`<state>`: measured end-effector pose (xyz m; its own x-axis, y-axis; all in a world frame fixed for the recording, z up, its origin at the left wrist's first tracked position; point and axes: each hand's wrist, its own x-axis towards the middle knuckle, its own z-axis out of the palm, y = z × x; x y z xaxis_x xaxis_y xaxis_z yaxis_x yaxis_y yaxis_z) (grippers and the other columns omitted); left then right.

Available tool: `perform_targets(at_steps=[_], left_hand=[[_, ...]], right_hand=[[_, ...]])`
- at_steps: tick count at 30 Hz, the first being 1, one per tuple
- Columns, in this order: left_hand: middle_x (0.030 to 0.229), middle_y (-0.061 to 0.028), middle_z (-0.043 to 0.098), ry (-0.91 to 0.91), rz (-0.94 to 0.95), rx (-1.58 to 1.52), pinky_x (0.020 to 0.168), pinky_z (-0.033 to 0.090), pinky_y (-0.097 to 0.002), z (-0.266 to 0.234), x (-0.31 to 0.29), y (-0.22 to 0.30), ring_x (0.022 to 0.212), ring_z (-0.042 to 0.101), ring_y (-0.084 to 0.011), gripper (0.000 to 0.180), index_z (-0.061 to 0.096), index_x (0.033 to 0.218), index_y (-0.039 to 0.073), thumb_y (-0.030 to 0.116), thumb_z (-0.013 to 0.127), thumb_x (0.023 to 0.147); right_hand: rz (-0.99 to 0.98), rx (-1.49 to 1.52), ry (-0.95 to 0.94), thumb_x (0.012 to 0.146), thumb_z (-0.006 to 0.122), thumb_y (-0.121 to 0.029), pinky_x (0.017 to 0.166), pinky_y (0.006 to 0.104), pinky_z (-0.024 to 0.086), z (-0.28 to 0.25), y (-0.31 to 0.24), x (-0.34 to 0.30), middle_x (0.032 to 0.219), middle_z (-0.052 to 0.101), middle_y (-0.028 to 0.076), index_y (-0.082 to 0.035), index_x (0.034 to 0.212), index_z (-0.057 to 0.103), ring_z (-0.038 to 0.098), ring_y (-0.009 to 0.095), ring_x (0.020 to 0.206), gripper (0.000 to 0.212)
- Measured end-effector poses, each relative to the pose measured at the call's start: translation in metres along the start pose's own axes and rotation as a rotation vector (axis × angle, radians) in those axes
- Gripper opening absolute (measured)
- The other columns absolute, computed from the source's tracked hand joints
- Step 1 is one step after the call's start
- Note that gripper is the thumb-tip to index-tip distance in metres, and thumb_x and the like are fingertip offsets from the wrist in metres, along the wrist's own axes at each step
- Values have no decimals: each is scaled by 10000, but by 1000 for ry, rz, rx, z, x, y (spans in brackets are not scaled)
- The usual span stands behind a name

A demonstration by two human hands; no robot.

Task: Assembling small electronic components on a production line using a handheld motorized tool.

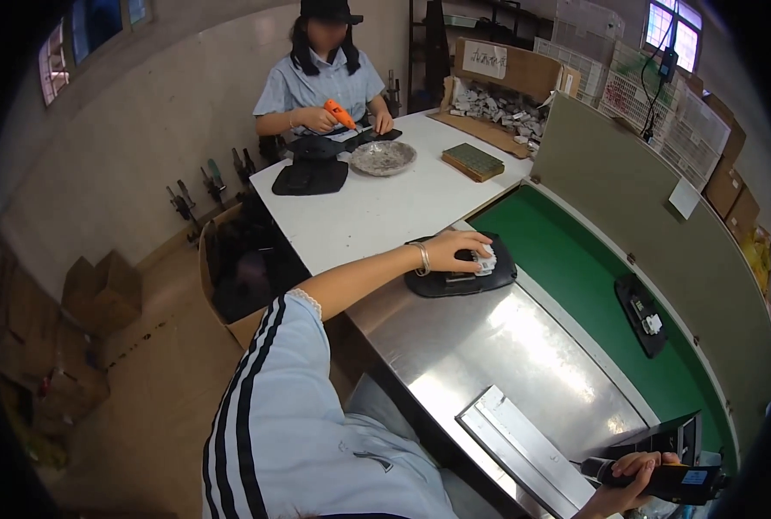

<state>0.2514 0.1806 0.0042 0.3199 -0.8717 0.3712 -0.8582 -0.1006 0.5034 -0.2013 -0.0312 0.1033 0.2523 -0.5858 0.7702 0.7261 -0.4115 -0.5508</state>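
My left hand reaches out across the table corner, its fingers closed on a small white part. That part sits on a flat black panel with rounded ends, lying where the white table meets the metal worktop. At the lower right, my right hand is wrapped round a black power screwdriver. The tool lies almost level, its tapered grey nose pointing left above the metal worktop. My palm and fingers cover part of its body.
Beside the worktop, a green conveyor belt carries another black panel along a low partition. A metal rail block lies near me. Across the white table, a person holds an orange tool by a round metal dish.
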Motion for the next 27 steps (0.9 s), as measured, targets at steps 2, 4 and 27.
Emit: perform_targets(at_steps=[2, 4, 27], left_hand=[[1372, -114, 503, 7, 62, 1, 1020, 410, -391, 12, 2, 6, 1208, 525, -292, 377, 662, 1141, 119, 308, 703, 817], [1336, -115, 531, -14, 92, -50, 997, 430, -372, 31, 15, 23, 1176, 551, -284, 371, 679, 1098, 131, 328, 715, 785], [1394, -119, 479, -383, 476, -95, 1059, 266, -410, 102, 68, 161, 1248, 476, -245, 672, 427, 1373, 93, 404, 629, 812]], right_hand=[[47, -22, 24, 898, 595, -35, 431, 295, 471, -2, 1, -3, 598, 493, 97, -5, 1084, 454, 441, 173, 443, 235], [36, -18, 17, 894, 596, -29, 437, 298, 474, -5, -1, -5, 611, 500, 96, -9, 1091, 455, 444, 173, 448, 243], [51, -442, 181, 896, 527, -80, 488, 265, 385, -36, -35, 30, 615, 404, 39, -12, 1127, 449, 410, 136, 485, 253]])
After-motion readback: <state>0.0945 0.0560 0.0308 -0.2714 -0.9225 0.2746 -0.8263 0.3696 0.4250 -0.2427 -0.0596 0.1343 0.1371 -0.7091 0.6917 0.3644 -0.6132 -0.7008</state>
